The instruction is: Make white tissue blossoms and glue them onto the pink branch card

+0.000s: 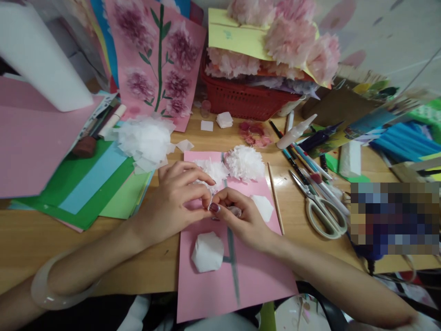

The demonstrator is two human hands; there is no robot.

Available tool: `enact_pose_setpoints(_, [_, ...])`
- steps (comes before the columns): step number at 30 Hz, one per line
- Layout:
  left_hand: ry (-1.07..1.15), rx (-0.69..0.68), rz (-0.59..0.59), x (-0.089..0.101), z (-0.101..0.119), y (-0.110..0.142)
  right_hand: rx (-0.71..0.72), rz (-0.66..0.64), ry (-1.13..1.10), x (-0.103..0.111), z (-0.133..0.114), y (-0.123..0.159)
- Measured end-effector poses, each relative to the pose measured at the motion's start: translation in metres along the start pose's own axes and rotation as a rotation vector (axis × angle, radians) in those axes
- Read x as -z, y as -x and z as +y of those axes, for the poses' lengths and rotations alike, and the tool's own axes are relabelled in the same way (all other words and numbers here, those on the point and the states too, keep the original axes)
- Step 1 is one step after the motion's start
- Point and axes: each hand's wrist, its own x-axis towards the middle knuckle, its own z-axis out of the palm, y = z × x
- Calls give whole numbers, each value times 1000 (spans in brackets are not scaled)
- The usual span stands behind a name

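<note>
Over a pink sheet (255,271) with a painted grey-green stem, my left hand (175,197) and my right hand (244,216) meet fingertip to fingertip. Both are closed in a pinch on a small white piece of paper (210,201), mostly hidden by the fingers. Just behind them on the sheet are two fluffy white paper flowers, the left one (208,169) partly covered by my left hand and the right one (245,163) in full view. A flat white paper piece (207,252) lies nearer to me, and another (262,208) is beside my right hand.
Loose white tissue squares (144,140) lie on green paper (89,184) at the left. On the right are scissors (325,211), a thin wooden stick (275,197), pens and a glue bottle (296,132). A red basket (241,99) and a finished flower picture (155,59) stand behind.
</note>
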Motion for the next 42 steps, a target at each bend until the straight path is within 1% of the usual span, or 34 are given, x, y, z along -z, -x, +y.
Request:
enact_pose_setpoints(4, [25,3,-29,-1,-2,0,4,-7,3,0,-1,-1])
enact_pose_setpoints(10, [120,38,-119,1,-5,2,56,36,13,2,-1,-3])
enact_pose_setpoints(13, [157,55,-123,1,-7,2,71,38,5,2,-1,-3])
enact_pose_setpoints(18, [198,58,-119,0,-9,2,57,64,-17,3,-1,-3])
enact_pose_setpoints(20, [208,58,-132,0,-9,2,65,50,-6,3,-1,-3])
enact_pose_setpoints(23, [209,59,-163,1,-7,2,115,8,36,4,1,-2])
enact_pose_setpoints(26, [213,66,-172,4,-6,0,151,0,57,4,1,-2])
enact_pose_setpoints(30, [254,81,-106,8,-10,-3,155,44,78,5,2,-4])
enact_pose_setpoints(35, [379,77,-23,13,-25,-8,82,140,39,1,6,-7])
enact_pose_setpoints(39, [589,80,82,26,-43,-14,68,239,-46,0,2,-12])
enact_pose_setpoints(40, [668,93,120,31,-48,-16,70,249,-22,1,-2,-16])
enact_pose_setpoints(42, [859,128,235,41,-57,-19,76,216,118,1,-14,-30])
